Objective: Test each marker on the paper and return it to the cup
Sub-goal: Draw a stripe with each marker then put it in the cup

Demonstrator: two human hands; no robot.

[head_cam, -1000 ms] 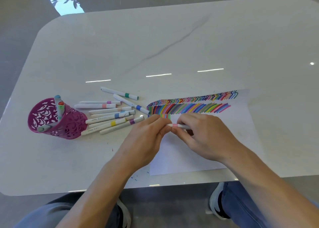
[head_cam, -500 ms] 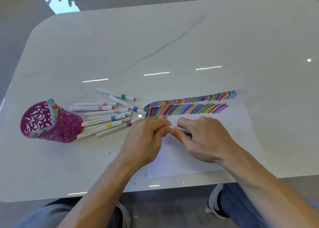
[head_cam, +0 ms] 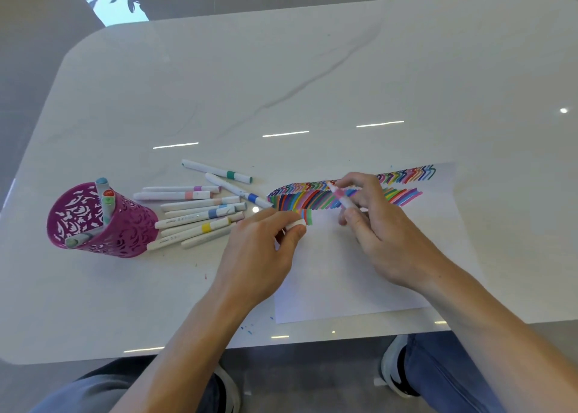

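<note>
I see a glossy white marble surface (head_cam: 312,78) over grey floor. My right hand (head_cam: 380,228) grips a pink-banded marker (head_cam: 341,195), tip aimed at the frame's upper left; my left hand (head_cam: 261,256) pinches its white cap (head_cam: 296,224).

A white marker with a pink band (head_cam: 341,196) is being gripped in the right hand (head_cam: 377,225), its uncapped tip angled toward the upper row of coloured strokes on the white sheet of paper (head_cam: 337,275). A small white cap (head_cam: 296,224) is being pinched between thumb and fingers of the left hand (head_cam: 259,256), which is being rested at the paper's left edge. A loose pile of white markers with coloured bands (head_cam: 200,209) is lying on the glossy white marble-look worktop (head_cam: 281,84), between the paper and a magenta perforated cup (head_cam: 100,222). A few markers are being kept upright in the cup.
</note>
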